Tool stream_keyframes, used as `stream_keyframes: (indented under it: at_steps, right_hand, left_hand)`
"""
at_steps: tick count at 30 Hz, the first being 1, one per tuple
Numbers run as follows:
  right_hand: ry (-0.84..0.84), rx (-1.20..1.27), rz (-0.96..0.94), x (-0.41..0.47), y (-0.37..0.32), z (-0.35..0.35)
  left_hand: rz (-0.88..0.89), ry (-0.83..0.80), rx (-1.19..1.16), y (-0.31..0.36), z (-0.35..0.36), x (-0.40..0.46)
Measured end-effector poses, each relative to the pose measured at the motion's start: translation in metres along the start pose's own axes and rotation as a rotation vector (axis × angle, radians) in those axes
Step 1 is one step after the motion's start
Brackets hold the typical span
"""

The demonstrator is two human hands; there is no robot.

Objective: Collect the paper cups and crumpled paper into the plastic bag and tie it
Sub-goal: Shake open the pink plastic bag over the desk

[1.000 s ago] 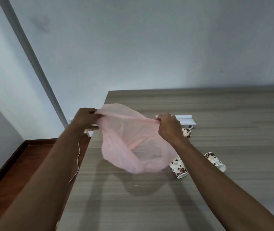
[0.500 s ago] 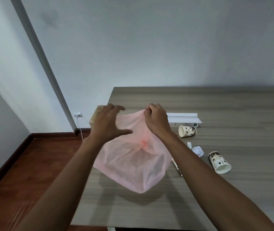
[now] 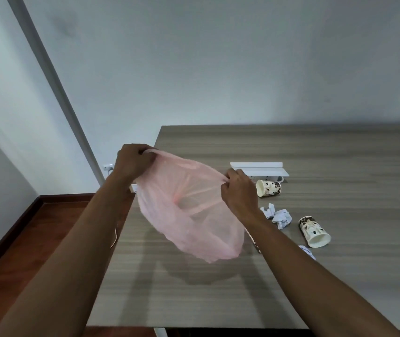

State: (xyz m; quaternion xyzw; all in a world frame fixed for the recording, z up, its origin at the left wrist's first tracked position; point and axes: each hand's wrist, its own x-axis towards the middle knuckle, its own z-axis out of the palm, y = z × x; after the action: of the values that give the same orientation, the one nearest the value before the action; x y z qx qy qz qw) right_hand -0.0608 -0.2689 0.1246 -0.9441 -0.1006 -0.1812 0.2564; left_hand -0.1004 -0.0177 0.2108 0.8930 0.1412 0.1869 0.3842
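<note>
A thin pink plastic bag (image 3: 189, 215) hangs in the air above the near-left part of the wooden table (image 3: 340, 276), stretched between both hands. Its mouth faces up and toward the camera, pulled wide along a line running from upper left to lower right; the closed bottom sags down and to the right, casting a shadow on the tabletop.

The left hand (image 3: 133, 161) has its fingers curled tight around the far-left edge of the rim, bunching the film at the knuckles. The right hand (image 3: 239, 193) pinches the opposite edge of the rim between thumb and curled fingers, the plastic drawn taut from that grip.

On the table to the right of the bag, a spotted paper cup (image 3: 268, 188) lies on its side with its long axis across the table and its mouth pointing left. A second paper cup (image 3: 314, 232) lies on its side nearer, mouth toward the camera and slightly right. Between them sits crumpled paper (image 3: 278, 215) in two wads, and another crumpled scrap (image 3: 307, 251) lies just beside the right forearm. A sliver of a third patterned cup (image 3: 252, 239) shows between bag and forearm; its direction is unclear. A white power strip (image 3: 259, 169) lies behind the far cup.
</note>
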Motion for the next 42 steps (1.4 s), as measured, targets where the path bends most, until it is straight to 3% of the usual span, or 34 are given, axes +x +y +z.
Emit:
stream_keyframes:
  at_steps: [3,6,9,13,14,16,17,18,19,20,21,22,25,28,30,32,33,35,36,37,39,42]
  right_hand:
    - [0.041,-0.005,0.078,0.005,-0.006,-0.003]
    - [-0.096,-0.014,0.209,0.006,0.007,0.002]
    - [-0.195,0.135,0.337,0.011,0.018,0.001]
    - [-0.281,0.344,0.344,0.019,-0.01,-0.011]
    - [-0.315,0.366,0.348,0.02,-0.018,-0.013]
    - [-0.398,0.381,0.37,0.025,-0.03,-0.015]
    - [-0.433,0.378,0.38,0.027,-0.034,-0.015]
    - [-0.462,0.364,0.39,0.03,-0.037,-0.016]
    - [-0.485,0.338,0.397,0.031,-0.038,-0.018]
    - [-0.499,0.312,0.4,0.032,-0.037,-0.019]
    - [-0.512,0.288,0.401,0.032,-0.035,-0.021]
    - [-0.528,0.261,0.4,0.032,-0.032,-0.023]
    - [-0.578,0.142,0.341,0.033,-0.021,-0.028]
    - [-0.601,-0.036,0.219,0.031,-0.007,-0.028]
    - [-0.588,-0.064,0.196,0.027,-0.003,-0.028]
    - [-0.453,-0.174,0.128,0.017,-0.009,-0.032]
    - [-0.307,-0.216,0.024,0.01,-0.014,-0.031]
    - [-0.016,-0.051,-0.298,-0.009,-0.029,-0.024]
    - [-0.059,0.084,-0.385,-0.019,-0.036,-0.019]
    - [-0.22,0.123,-0.419,-0.026,-0.039,-0.009]
    - [-0.63,-0.102,-0.324,-0.03,-0.031,0.015]
    - [-0.825,-0.441,-0.154,-0.023,-0.012,0.034]
  left_hand:
    - [-0.062,0.06,-0.034,-0.015,-0.014,0.002]
    - [-0.179,0.186,-0.098,-0.03,-0.033,0.005]
    - [-0.257,0.214,0.015,-0.05,-0.046,-0.002]
    - [-0.371,0.181,0.281,-0.051,-0.039,-0.015]
    - [-0.309,0.246,0.4,-0.045,-0.033,-0.022]
    - [0.137,0.396,0.477,-0.028,-0.009,-0.041]
    - [0.386,0.355,0.422,-0.021,0.007,-0.052]
    - [0.52,0.151,0.356,-0.016,0.022,-0.061]
    - [0.511,-0.149,0.334,-0.015,0.036,-0.065]
    - [0.387,-0.487,0.404,-0.019,0.048,-0.065]
    - [0.279,-0.734,0.479,-0.028,0.059,-0.062]
    - [0.214,-0.842,0.517,-0.038,0.068,-0.059]
    - [0.181,-0.767,0.529,-0.063,0.086,-0.051]
    - [0.2,-0.774,0.748,-0.066,0.098,-0.05]
    - [0.222,-0.792,0.759,-0.063,0.106,-0.049]
    - [0.232,-0.839,0.712,-0.061,0.117,-0.053]
    - [0.234,-0.86,0.688,-0.062,0.125,-0.056]
    - [0.226,-0.884,0.647,-0.068,0.138,-0.063]
    - [0.217,-0.886,0.622,-0.074,0.145,-0.065]
    - [0.205,-0.89,0.603,-0.078,0.15,-0.068]
    - [0.172,-0.951,0.607,-0.083,0.155,-0.073]
    - [0.08,-1.117,0.633,-0.096,0.159,-0.077]
